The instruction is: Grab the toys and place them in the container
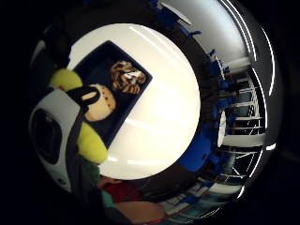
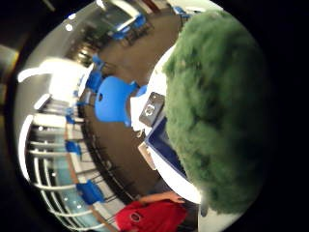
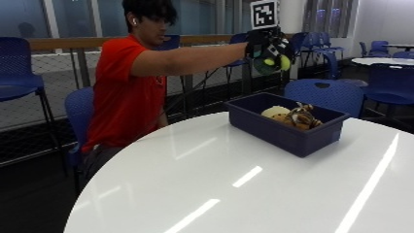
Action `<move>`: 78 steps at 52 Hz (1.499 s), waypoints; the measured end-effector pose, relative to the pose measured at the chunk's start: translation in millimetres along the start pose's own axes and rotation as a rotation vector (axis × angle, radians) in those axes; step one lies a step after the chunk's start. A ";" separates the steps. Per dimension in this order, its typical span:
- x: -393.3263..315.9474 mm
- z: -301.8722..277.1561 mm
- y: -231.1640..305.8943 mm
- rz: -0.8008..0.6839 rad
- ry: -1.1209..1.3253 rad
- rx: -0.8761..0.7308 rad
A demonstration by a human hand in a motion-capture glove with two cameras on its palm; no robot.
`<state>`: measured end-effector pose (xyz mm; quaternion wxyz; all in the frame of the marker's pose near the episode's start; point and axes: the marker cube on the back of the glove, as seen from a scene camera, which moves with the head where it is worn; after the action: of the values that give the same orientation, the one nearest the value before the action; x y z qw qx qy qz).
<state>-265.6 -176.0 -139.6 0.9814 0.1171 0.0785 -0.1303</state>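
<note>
Carrying a green and yellow plush toy point(image 3: 271, 63) above the blue container point(image 3: 284, 128), ready for the drop.

Outside view: reaching out with the gloved right hand point(image 3: 265, 46), grip clamping on the toy, high over the container on the white desk point(image 3: 213, 189). Little-finger palm view: looking down at a tiger toy point(image 1: 127, 77) and a cream toy point(image 1: 101, 102) already lying inside. Thumb palm view: filling up with green fur. Next, probably: lowering over the free space, then letting go.

R arm straight out at shoulder height, gloved right hand point(image 3: 267, 48) w/ fingers curled.
</note>
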 end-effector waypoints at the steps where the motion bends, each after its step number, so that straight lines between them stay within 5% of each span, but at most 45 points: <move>1: -1.1 2.3 -3.0 0.047 0.015 -0.002; 13: 3.4 34.6 2.7 0.025 0.034 -0.230; 78: 202.2 127.6 167.4 0.309 -0.014 -0.247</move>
<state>-11.1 -98.8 -19.3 0.9971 0.0056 0.0684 0.0318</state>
